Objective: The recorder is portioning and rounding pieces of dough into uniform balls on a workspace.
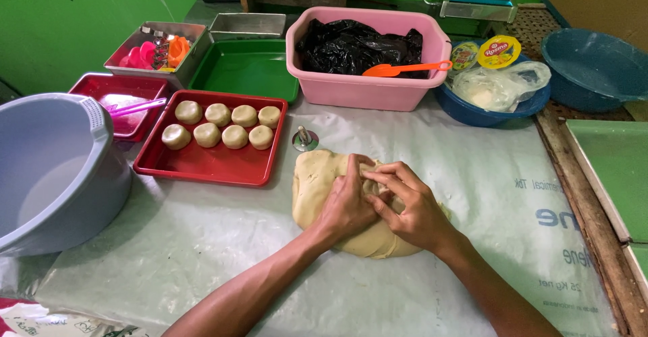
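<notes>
A large slab of pale dough (322, 182) is laid on the plastic sheet (202, 242) that covers the table, just in front of the red tray (202, 165). The dough is pressed from above by both hands. The left hand (347, 202) is laid flat on the middle of the slab, fingers together. The right hand (412, 209) is set just beside it, its fingers bent and pinching at the dough surface near the left fingertips; nothing else is held by either hand.

The step in hand is judged to be the pinching off of a portion from the slab. Eight round dough pieces (219, 125) are already ranked in two rows at the far end of the red tray, while its near half is left bare. A firm pinch and a clean pull are judged to be called for if a portion of matching size is to be separated.

A small metal cutter (304, 138) is stood between tray and slab.

Packages and labels: a round yellow lid with a red label (499, 51) and a smaller round green-rimmed lid (464, 55) are propped in the blue basin (486, 115), behind a clear plastic bag (496, 84). A black bag (358, 45) and an orange scoop (405, 69) are held in the pink tub (364, 90). Blue print is carried on the sheet at the right edge
</notes>
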